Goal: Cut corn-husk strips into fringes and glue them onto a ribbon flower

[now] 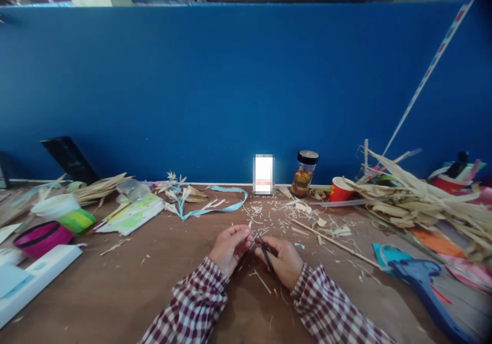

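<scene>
In the middle of the brown table, my left hand (229,249) is closed in a pinch on a small pale strip (250,225), which looks like dried husk. Black-handled scissors (266,254) sit in my right hand (285,262), fingers wrapped round the handles. Their blades point up and left, close to the left fingertips; whether they touch the strip I cannot tell. Thin pale clippings (263,226) lie scattered around and beyond both hands. Past them, a light blue ribbon (230,208) curls on the tabletop beside pale pointed husk pieces (184,195).
A lidded jar (303,175) and a red paper cup (340,189) stand near the blue partition (230,77). Dried husks (418,195) heap at right, behind a blue glue gun (423,287). A thin stick (334,244) lies right; a white power strip (42,277) lies left.
</scene>
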The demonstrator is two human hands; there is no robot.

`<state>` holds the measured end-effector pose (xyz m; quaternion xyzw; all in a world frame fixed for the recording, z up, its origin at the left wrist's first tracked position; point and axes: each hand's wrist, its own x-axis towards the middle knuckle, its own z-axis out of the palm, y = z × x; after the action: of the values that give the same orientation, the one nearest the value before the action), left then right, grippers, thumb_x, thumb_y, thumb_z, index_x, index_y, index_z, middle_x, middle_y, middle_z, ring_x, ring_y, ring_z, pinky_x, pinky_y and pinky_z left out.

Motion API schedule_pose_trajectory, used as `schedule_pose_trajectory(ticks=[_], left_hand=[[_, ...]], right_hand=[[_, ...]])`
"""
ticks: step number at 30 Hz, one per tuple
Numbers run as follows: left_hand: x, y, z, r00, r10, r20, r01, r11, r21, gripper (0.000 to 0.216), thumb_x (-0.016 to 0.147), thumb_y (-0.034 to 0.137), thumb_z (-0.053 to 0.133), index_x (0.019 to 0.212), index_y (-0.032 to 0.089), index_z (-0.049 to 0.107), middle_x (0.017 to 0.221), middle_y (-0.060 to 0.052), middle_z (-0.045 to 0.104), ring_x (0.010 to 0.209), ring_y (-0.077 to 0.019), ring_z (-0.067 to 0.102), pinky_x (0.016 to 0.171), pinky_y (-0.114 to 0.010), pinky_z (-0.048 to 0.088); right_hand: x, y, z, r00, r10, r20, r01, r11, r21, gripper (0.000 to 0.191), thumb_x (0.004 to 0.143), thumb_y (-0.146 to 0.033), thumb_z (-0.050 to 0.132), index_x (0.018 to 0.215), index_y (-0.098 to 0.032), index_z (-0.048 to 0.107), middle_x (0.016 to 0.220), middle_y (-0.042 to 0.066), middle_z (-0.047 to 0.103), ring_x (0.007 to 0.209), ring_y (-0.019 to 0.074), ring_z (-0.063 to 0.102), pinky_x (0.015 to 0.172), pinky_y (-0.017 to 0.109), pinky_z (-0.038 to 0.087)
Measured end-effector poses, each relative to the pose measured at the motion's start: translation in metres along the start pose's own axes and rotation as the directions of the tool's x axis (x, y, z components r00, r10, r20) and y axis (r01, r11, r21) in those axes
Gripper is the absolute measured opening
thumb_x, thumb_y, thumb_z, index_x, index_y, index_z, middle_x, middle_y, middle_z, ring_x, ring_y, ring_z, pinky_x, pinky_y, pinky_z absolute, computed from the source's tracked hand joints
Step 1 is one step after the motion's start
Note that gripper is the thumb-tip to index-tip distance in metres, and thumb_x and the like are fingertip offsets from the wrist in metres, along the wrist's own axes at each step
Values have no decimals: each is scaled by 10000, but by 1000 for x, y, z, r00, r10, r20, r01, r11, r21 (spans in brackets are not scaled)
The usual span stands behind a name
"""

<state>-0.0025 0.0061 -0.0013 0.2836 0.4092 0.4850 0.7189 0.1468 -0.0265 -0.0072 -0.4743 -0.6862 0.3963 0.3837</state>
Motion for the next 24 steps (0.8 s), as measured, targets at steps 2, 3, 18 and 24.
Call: schedule_pose_trajectory(ticks=[2, 3, 18, 24], left_hand=[[0, 0, 1, 1000, 15, -16, -15, 1000, -14, 79, 687, 95, 622, 739, 126, 571, 635, -8, 617, 494, -44, 554, 493, -113, 464], [1, -1, 1, 1000, 20, -20, -21, 999, -26, 116, 680, 86, 628, 770, 129, 571, 646, -9, 622, 504, -50, 563, 489, -117, 470], [1, -2, 0, 996, 33, -80, -37, 998, -44, 91, 670, 151, 646, 742, 114, 603, 515, 25, 559, 415, -33, 499, 396, -103, 422], [0, -2, 2, 997, 21, -72, -24, 999, -38, 92, 672, 156, 648, 735, 109, 599, 495, 28, 542, 409, -33, 489, 390, -104, 405]], right_hand=[[0, -1, 0, 1000, -3, 11, 3, 1000, 3, 298, 785, -396, 493, 985, -206, 607, 584, -34, 515, 473, 90, 448, 462, 188, 379], [0, -1, 0, 1000, -4, 13, 4, 1000, 0, 296, 786, -393, 493, 984, -204, 606, 584, -34, 514, 475, 90, 446, 462, 188, 378], [-2, 1, 1, 998, -48, 29, 51, 993, -109, 275, 775, -376, 502, 935, -189, 626, 625, -18, 574, 554, 115, 488, 515, 196, 374], [-1, 3, 2, 998, -46, 33, 50, 992, -119, 254, 771, -374, 503, 885, -193, 640, 655, -8, 609, 589, 131, 521, 534, 203, 392]])
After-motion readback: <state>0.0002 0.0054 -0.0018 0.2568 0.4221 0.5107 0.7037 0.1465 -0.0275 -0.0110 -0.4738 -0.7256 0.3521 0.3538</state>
